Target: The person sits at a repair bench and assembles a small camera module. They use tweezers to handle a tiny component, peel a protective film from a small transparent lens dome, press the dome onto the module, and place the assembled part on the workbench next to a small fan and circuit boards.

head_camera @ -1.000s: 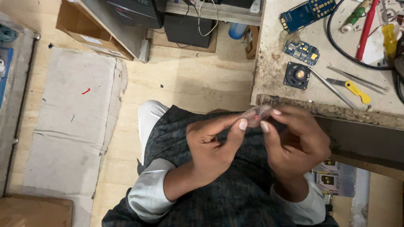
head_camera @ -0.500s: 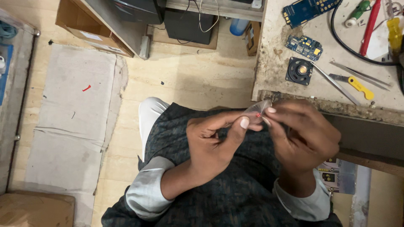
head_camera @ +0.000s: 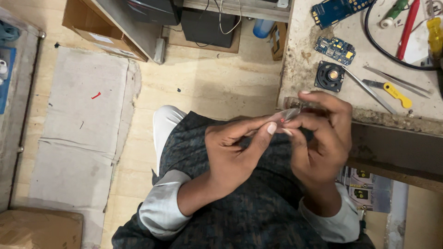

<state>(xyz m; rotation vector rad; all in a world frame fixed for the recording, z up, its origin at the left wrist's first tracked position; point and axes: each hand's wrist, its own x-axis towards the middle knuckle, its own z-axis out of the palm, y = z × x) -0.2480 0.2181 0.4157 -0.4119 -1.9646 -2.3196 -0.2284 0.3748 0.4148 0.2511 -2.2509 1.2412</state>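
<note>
A small clear plastic strip point(head_camera: 288, 115) was pinched between left hand point(head_camera: 235, 152) and right hand point(head_camera: 320, 133); bench point(head_camera: 360, 99) parts lay untouched.

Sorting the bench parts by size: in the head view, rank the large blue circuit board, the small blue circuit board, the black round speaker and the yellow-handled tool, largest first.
1. large blue circuit board, though partly cut off by the frame edge
2. yellow-handled tool, longest but thin
3. small blue circuit board and black round speaker: too alike to rank
</note>
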